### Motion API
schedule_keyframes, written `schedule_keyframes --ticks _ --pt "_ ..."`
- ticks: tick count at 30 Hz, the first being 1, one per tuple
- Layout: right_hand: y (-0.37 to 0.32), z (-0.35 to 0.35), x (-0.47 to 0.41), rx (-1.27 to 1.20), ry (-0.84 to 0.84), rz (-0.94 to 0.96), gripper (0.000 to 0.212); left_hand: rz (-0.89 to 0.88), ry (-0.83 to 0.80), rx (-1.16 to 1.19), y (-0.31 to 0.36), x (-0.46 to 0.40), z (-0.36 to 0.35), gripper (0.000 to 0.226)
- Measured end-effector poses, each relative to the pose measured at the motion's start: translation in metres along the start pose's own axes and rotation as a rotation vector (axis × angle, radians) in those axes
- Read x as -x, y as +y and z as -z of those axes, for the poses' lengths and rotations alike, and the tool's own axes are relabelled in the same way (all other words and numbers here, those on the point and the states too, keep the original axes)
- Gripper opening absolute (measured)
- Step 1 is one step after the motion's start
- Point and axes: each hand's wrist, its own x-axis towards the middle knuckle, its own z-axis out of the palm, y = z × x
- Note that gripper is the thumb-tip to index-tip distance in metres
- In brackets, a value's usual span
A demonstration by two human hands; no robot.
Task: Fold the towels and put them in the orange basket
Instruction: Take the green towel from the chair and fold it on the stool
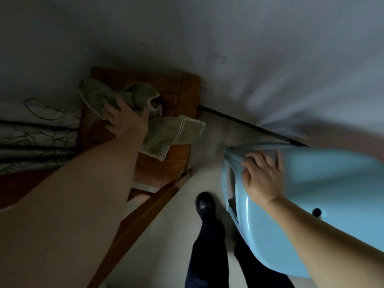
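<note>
Left hand (124,117) lies on a crumpled green towel (166,132), fingers spread over the bunched cloth with the thumb tucked against it; looks like a loose grab, but whether it truly grips the fabric I cannot tell. The towel lies on top of a wooden stool (182,90) set against the grey wall (249,38), one striped, lace-edged end hanging off the stool's near right side. Right hand (261,175) grips the rim of a light blue plastic basin (322,183), fingers curled over the edge just beside the cut-out handle slot; the basin is tilted and held off the floor, right of the stool and apart from it. Pale floor (166,235) below, with a black shoe (204,204) and dark trouser legs (207,256) between stool and basin. Patterned fabric (37,129) shows at the left edge beside the stool. Frame is motion-blurred, especially at the right side.
</note>
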Motion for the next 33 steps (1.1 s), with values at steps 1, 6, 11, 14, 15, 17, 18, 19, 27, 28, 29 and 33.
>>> schedule_keyframes --ticks 1,6,11,14,15,17,18,19,27,28,29,33 --pt "0.0 -0.001 0.001 -0.002 0.039 0.011 0.021 0.027 0.001 0.029 0.001 -0.008 0.002 0.096" --pt "0.0 -0.005 0.001 0.016 0.117 0.041 0.019 -0.115 -0.334 0.046 0.004 -0.028 -0.012 0.092" --pt "0.001 -0.007 0.001 0.02 0.141 0.045 0.02 -0.03 -0.355 0.067 0.006 -0.018 -0.032 0.088" --pt "0.003 -0.007 0.0 0.009 0.141 0.039 0.02 -0.033 -0.414 0.106 0.012 0.015 -0.037 0.081" --pt "0.002 -0.007 0.0 0.008 0.136 0.035 0.019 -0.027 -0.442 0.16 0.012 0.027 -0.04 0.082" --pt "0.002 -0.005 0.0 -0.015 0.097 0.028 0.018 0.059 -0.523 0.326 0.016 0.053 -0.048 0.082" --pt "0.003 -0.003 -0.001 -0.036 0.043 0.03 0.02 0.096 -0.552 0.425 0.02 0.069 -0.047 0.077" --pt "0.003 0.004 -0.002 -0.056 -0.061 0.03 0.026 0.128 -0.583 0.518 0.024 0.089 -0.043 0.072" --pt "0.001 0.124 -0.015 -0.768 -0.676 -0.449 0.053 0.247 -0.77 1.175 0.045 0.217 0.034 0.04" --pt "-0.001 0.153 -0.009 -0.811 -0.737 -0.48 0.053 0.222 -0.794 1.217 0.044 0.235 0.056 0.039" --pt "-0.005 0.178 -0.005 -0.899 -0.792 -0.546 0.052 0.192 -0.827 1.259 0.044 0.251 0.072 0.037" --pt "-0.014 0.259 0.011 -1.303 -0.823 -0.682 0.054 0.03 -0.932 1.346 0.056 0.314 0.133 0.022"
